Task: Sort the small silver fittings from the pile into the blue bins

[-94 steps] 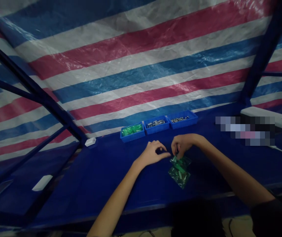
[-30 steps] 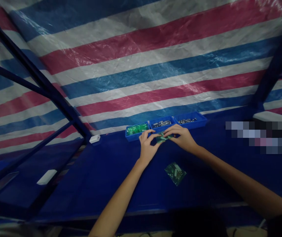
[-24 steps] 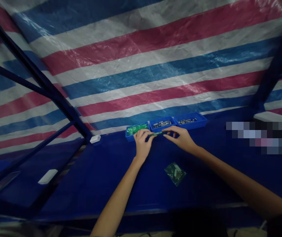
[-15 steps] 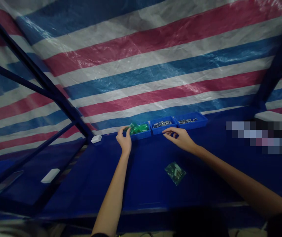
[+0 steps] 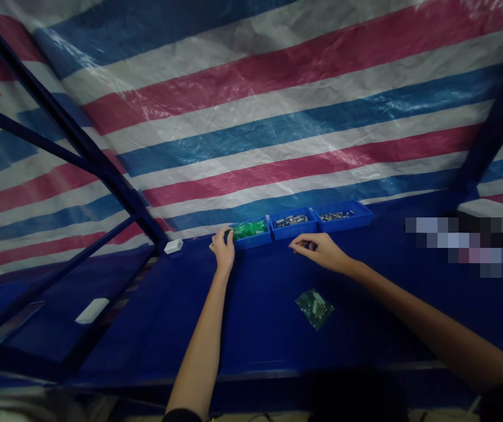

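My left hand [image 5: 223, 249] is at the left end of a blue bin [image 5: 254, 241] of green plastic bags [image 5: 251, 228]. Its thumb and fingers close on the edge of one green bag there; the fingertips are partly hidden. My right hand [image 5: 319, 251] hovers over the table in front of the middle blue bin [image 5: 293, 233], which holds small metal parts [image 5: 291, 221]. Its fingertips are pinched together, and anything between them is too small to make out. Nearer to me, a clear bag with metal parts [image 5: 315, 308] lies flat on the blue table.
A third blue bin [image 5: 350, 222] with small metal pieces stands at the right of the row. A white box-like object [image 5: 173, 246] sits at the back left, by the dark frame post [image 5: 139, 214]. Striped plastic sheeting [image 5: 278, 135] hangs behind the table.
The green bag that stood raised at my left fingers has dropped flat into the bin. My left hand has stayed at the bin's left end. My right hand has drawn slightly back from the middle bin.
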`<action>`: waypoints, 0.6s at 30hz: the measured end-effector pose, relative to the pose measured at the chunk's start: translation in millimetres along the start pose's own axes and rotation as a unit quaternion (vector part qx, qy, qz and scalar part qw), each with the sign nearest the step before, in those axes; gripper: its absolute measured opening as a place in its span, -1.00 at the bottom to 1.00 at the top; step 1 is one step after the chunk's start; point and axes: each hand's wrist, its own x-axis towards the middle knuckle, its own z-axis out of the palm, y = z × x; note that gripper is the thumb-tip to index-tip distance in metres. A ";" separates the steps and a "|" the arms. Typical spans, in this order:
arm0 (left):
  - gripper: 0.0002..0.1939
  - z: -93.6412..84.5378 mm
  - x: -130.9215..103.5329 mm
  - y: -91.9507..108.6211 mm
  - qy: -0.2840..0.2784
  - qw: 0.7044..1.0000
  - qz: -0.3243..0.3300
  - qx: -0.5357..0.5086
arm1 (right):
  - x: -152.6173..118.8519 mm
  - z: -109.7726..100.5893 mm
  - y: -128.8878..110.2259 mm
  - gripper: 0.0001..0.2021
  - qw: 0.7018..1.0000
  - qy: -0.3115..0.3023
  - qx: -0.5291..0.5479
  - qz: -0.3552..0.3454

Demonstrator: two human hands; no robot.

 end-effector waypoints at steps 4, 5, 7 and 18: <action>-0.80 1.8 0.1 1.2 0.020 1.000 -0.005 -0.022 | -0.7 0.9 -0.1 -0.72 1.000 -0.023 0.001 0.002; -0.80 2.2 0.5 1.1 0.026 0.999 -0.004 -0.033 | -0.7 0.9 0.1 -0.72 1.000 -0.026 0.003 0.003; -0.80 3.1 1.1 0.3 0.031 0.998 0.010 -0.050 | -0.7 0.9 0.6 -0.73 1.000 -0.030 0.007 0.004; -0.79 2.0 3.8 -6.9 0.011 0.998 0.047 0.037 | -1.4 -3.8 -1.4 -0.75 0.994 -0.105 -0.007 0.000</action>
